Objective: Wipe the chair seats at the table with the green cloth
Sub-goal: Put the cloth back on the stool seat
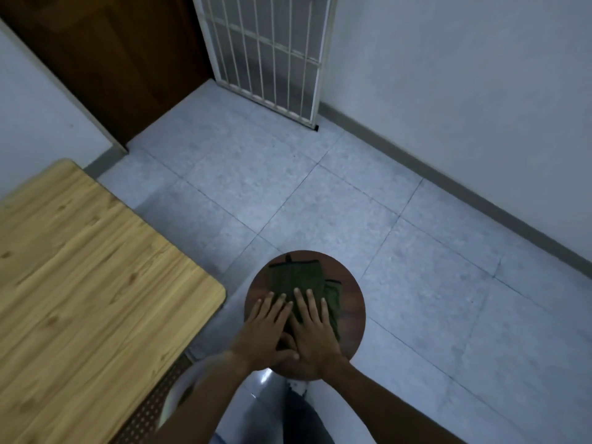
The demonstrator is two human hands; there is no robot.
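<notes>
A round dark-brown stool seat (350,302) stands on the floor just right of the wooden table (80,267). The green cloth (296,275) lies folded on the seat, reaching toward its far edge. My left hand (267,328) and my right hand (312,328) lie side by side, palms down with fingers spread, pressing on the near part of the cloth. The left thumb crosses under the right hand. The hands hide the cloth's near edge.
A second seat with a perforated brown surface and white rim (150,408) shows under the table's near corner. Grey tiled floor (320,193) stretches ahead to a white barred gate (266,49), a brown door (112,59) and a white wall at right.
</notes>
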